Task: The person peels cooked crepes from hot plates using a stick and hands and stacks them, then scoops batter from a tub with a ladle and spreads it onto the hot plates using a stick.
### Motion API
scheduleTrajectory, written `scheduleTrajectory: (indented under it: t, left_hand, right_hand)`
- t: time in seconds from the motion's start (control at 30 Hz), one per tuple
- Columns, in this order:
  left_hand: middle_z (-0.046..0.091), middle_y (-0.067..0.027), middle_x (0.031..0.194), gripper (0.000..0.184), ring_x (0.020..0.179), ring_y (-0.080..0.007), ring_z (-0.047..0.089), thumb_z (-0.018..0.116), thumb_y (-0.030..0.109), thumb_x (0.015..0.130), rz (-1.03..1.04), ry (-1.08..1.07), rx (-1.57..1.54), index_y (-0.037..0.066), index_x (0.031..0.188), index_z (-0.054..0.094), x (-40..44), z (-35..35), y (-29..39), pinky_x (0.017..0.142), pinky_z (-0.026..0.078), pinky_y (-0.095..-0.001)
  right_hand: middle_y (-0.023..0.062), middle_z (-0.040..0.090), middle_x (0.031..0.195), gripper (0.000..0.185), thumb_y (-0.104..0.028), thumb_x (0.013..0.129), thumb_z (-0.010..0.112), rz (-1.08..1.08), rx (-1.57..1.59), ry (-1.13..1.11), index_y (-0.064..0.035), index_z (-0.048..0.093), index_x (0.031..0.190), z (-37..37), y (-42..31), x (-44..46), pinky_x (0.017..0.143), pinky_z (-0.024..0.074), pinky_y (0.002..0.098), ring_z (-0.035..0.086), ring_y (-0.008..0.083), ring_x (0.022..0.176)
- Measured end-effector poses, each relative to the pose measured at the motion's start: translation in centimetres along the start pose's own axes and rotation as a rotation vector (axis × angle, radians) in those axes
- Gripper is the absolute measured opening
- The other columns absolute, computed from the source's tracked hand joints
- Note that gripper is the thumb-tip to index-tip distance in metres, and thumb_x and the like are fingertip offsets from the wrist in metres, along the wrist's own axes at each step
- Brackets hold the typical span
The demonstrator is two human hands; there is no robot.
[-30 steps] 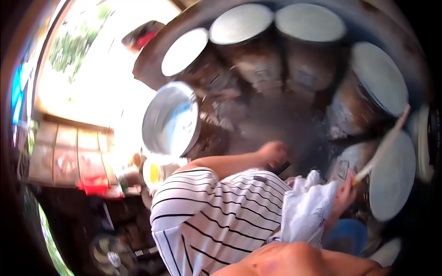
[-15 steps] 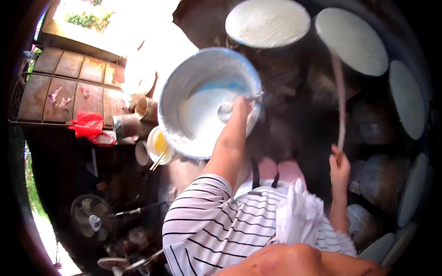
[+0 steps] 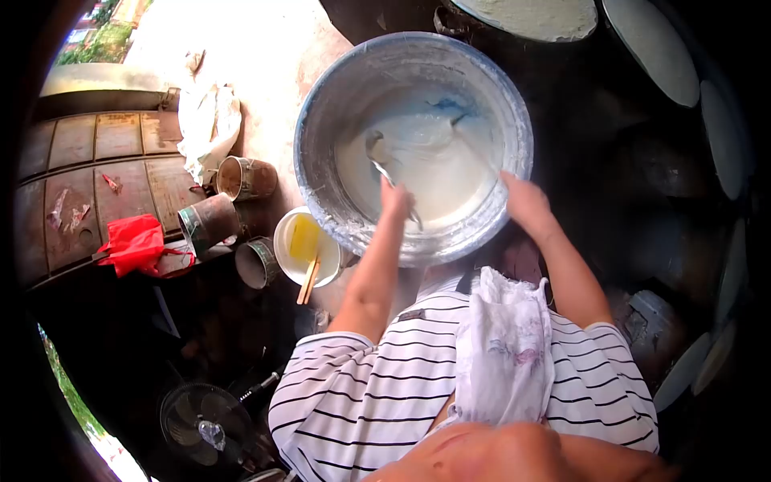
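A large blue-grey tub [image 3: 315, 173] in front of me holds milky white batter [image 3: 426, 165], which shows swirls on its surface. My left hand [image 3: 394, 199] is closed round the handle of a metal ladle [image 3: 380, 167], with the scoop end down at the batter. At the tub's right side, my right hand [image 3: 526, 201] is closed over the rim, its fingertips partly hidden.
Left of the tub stand a white bucket [image 3: 328, 269] with yellow contents and wooden sticks [image 3: 308, 281], and several rusty cans [image 3: 210, 221]. A red bag [image 3: 132, 243] lies by a tiled surface [image 3: 120, 132]. Round white-topped pans [image 3: 654, 48] curve along the right. A fan [image 3: 205, 422] stands lower left.
My right hand has left the long stick and come to the tub's rim. The ladle has moved to the left side of the batter. The view has turned toward the tub.
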State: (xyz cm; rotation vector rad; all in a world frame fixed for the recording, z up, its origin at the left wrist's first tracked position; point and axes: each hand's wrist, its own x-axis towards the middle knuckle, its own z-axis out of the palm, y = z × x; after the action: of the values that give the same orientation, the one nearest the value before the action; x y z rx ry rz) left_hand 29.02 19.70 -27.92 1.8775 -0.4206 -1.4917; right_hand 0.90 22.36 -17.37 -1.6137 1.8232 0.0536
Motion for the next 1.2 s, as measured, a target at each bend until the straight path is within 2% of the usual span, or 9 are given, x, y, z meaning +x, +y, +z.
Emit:
scheduleTrajectory:
  t: [0.17,0.43,0.57,0.7,0.77,0.9,1.07,1.1,1.2]
  left_hand:
    - [0.034,0.0029,0.062,0.042,0.045,-0.0051,0.031,0.044,0.008,0.093,-0.229,-0.425,-0.438,0.026,0.13,0.034,-1.6,0.2,3.1,0.038,0.028,-0.0183]
    - [0.031,0.0034,0.057,0.056,0.041,-0.0076,0.029,0.042,0.011,0.094,0.01,-0.238,0.019,0.029,0.143,0.021,2.6,4.3,3.5,0.036,0.028,-0.0228]
    - [0.029,0.0032,0.057,0.042,0.041,-0.0073,0.028,0.039,0.015,0.096,-0.267,-0.395,-0.308,0.03,0.134,0.031,1.3,6.9,-0.9,0.035,0.027,-0.022]
    - [0.032,0.0049,0.058,0.01,0.044,-0.006,0.029,0.044,0.022,0.096,-0.562,-0.673,-0.833,0.015,0.089,0.041,2.7,7.7,-2.0,0.036,0.026,-0.0195]
    - [0.031,0.0059,0.052,0.033,0.041,-0.0052,0.03,0.049,0.026,0.093,-0.935,-0.837,-1.115,0.015,0.064,0.038,2.4,7.3,-1.6,0.037,0.029,-0.02]
    - [0.031,0.0043,0.051,0.038,0.039,-0.0063,0.032,0.047,0.028,0.095,-0.975,-1.032,-1.214,0.012,0.063,0.036,-6.8,5.7,3.6,0.037,0.033,-0.0209]
    - [0.03,0.0031,0.058,0.016,0.039,-0.0042,0.028,0.039,0.025,0.099,-0.613,-1.453,-1.048,0.016,0.097,0.053,-17.3,0.9,11.5,0.032,0.026,-0.0177]
    - [0.022,0.0065,0.048,0.044,0.034,-0.0046,0.024,0.033,0.037,0.1,-0.506,-1.366,-0.966,0.011,0.065,0.033,-20.6,-0.1,14.4,0.031,0.026,-0.0186]
    - [0.025,0.005,0.049,0.039,0.033,-0.0035,0.026,0.033,0.033,0.1,-0.121,-1.479,-0.855,0.009,0.07,0.035,-27.2,-2.0,21.2,0.028,0.027,-0.0178]
  right_hand:
    - [0.0236,0.061,0.106,0.04,-0.013,0.089,0.041,0.173,0.239,-0.069,-0.0191,0.052,0.127,1.1,-1.5,-3.8,0.086,0.0467,0.0454,0.059,0.0395,0.099]
    - [0.0258,0.062,0.102,0.043,-0.014,0.09,0.037,0.261,0.189,0.083,-0.0196,0.048,0.131,1.7,-2.2,-2.1,0.085,0.0462,0.0468,0.059,0.0426,0.097]
    - [0.0261,0.061,0.101,0.042,-0.012,0.088,0.041,0.159,0.301,0.064,-0.0164,0.05,0.128,6.5,-3.7,-2.3,0.084,0.0468,0.0462,0.059,0.0398,0.096]
    - [0.0232,0.06,0.108,0.04,-0.01,0.085,0.046,0.061,0.491,0.125,-0.0092,0.054,0.124,8.7,-2.4,-3.4,0.088,0.0463,0.0396,0.058,0.0368,0.102]
    - [0.0248,0.059,0.108,0.039,-0.011,0.086,0.046,0.004,0.502,0.168,-0.0079,0.053,0.124,7.7,-2.0,-5.1,0.087,0.0464,0.0396,0.057,0.0376,0.102]
    - [0.0202,0.066,0.095,0.043,-0.007,0.085,0.045,-0.083,0.668,0.199,-0.0063,0.05,0.128,4.0,-1.8,-9.9,0.073,0.0509,0.0352,0.066,0.0292,0.084]
    - [-0.0001,0.05,0.06,0.042,-0.005,0.091,0.045,-0.224,1.292,0.046,-0.0052,0.046,0.133,-2.7,-2.5,-15.5,0.04,0.0361,0.0191,0.041,0.004,0.045]
    - [0.0001,0.051,0.06,0.041,-0.005,0.093,0.044,-0.27,1.353,0.02,-0.0047,0.044,0.134,-5.1,-3.4,-16.7,0.04,0.035,0.0182,0.042,0.0042,0.044]
    - [0.0001,0.051,0.059,0.041,-0.009,0.095,0.044,-0.5,1.295,0.135,-0.0068,0.043,0.135,-10.4,-6.5,-19.3,0.037,0.0328,0.0169,0.041,0.0034,0.041]
